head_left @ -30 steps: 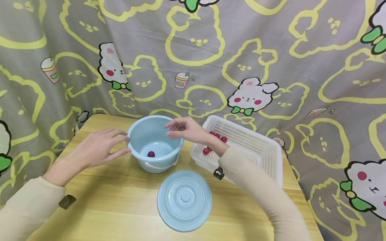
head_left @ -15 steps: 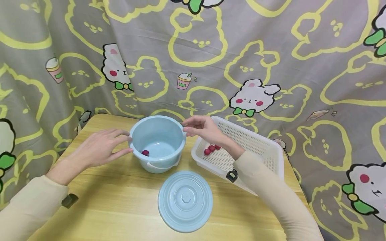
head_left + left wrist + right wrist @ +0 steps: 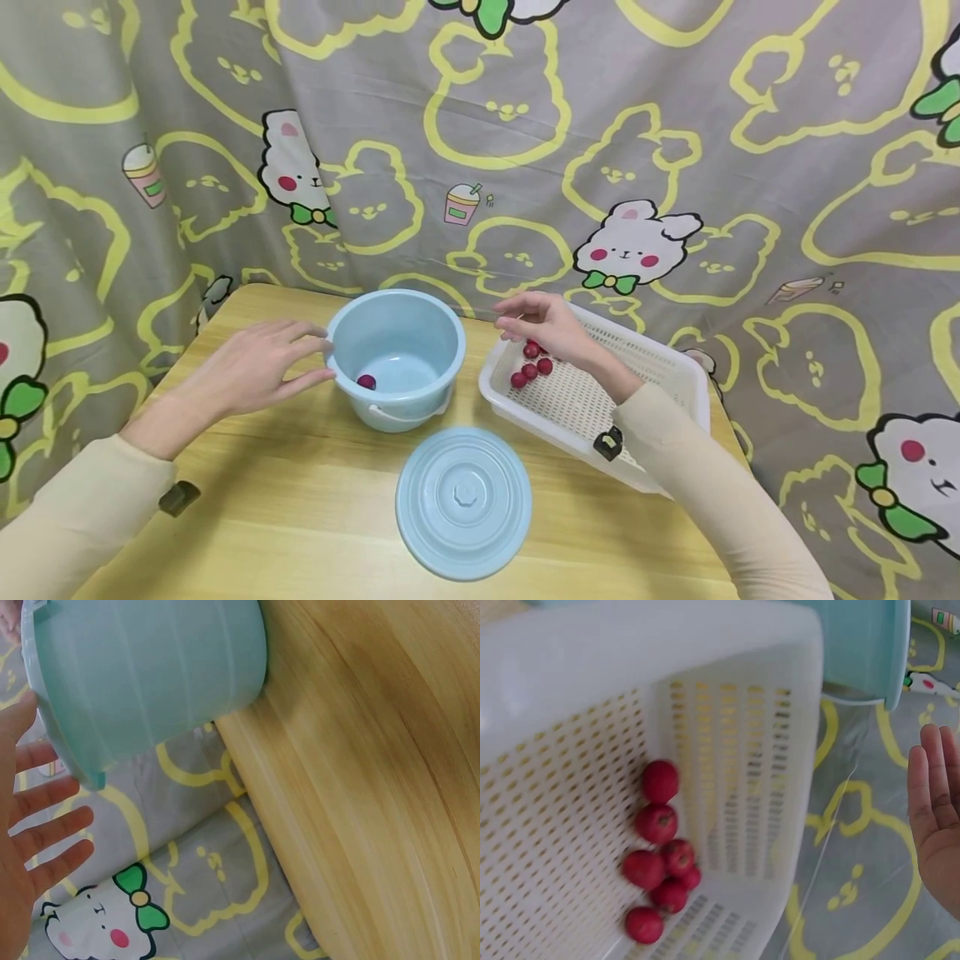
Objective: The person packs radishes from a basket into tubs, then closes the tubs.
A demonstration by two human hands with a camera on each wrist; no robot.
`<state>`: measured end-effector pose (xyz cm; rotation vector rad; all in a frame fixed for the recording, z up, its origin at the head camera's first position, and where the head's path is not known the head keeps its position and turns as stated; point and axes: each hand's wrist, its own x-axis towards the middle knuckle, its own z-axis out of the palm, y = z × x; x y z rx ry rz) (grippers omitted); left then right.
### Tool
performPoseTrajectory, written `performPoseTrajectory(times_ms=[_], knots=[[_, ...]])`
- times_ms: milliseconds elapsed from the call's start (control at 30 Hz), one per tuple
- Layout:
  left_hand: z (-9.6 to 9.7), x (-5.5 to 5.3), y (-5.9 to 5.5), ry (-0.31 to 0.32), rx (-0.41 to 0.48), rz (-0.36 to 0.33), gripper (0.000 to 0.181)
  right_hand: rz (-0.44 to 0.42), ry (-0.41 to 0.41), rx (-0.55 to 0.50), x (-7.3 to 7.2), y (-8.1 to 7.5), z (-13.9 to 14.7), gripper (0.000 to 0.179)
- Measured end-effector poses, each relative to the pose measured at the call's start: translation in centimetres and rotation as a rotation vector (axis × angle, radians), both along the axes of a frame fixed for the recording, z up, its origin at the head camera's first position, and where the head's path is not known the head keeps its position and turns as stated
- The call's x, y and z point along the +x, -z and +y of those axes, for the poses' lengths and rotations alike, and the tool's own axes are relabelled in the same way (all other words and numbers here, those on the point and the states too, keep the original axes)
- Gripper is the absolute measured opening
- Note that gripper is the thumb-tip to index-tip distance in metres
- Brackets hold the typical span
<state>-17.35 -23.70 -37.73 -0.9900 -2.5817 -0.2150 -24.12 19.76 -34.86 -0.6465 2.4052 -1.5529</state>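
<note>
A light blue bucket [image 3: 397,342] stands upright with one small dark red fruit [image 3: 366,382] on its bottom. My left hand [image 3: 258,367] is at the bucket's left rim, its fingertips touching or very near it; in the left wrist view its fingers [image 3: 52,832] are spread and fairly straight. Over the left end of a white perforated basket [image 3: 570,400] hovers my right hand [image 3: 551,329], fingers relaxed, with nothing seen in it. Several small round red fruits [image 3: 656,823] lie clustered at that end of the basket, below the hand.
A round light blue lid [image 3: 463,504] lies flat in front of the bucket on the wooden table [image 3: 300,500]. Behind the table hangs a grey patterned curtain [image 3: 510,192]. The bucket's white handle [image 3: 408,417] hangs down at its front.
My right hand has moved right, from over the bucket to above the basket. The fruit in the bucket has shifted a little. My left hand stays at the rim.
</note>
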Motion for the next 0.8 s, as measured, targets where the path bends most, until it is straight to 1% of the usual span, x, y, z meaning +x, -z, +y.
performPoseTrajectory(times_ms=[167,400,633,800], knots=[[0.0,0.0,0.1,0.005,0.003,0.007,0.039,-0.028,0.044,0.02,-0.3,0.7,1.7,0.03],[-0.1,0.0,0.0,0.0,-0.005,-0.003,0.037,-0.015,0.092,0.06,-0.8,1.6,4.1,0.035],[-0.1,0.0,0.0,0.002,-0.006,0.0,0.038,-0.039,0.118,0.097,-1.4,2.6,5.9,0.031],[-0.2,0.0,0.1,0.01,0.0,0.016,0.038,-0.049,0.132,0.134,-2.0,3.3,6.8,0.031]])
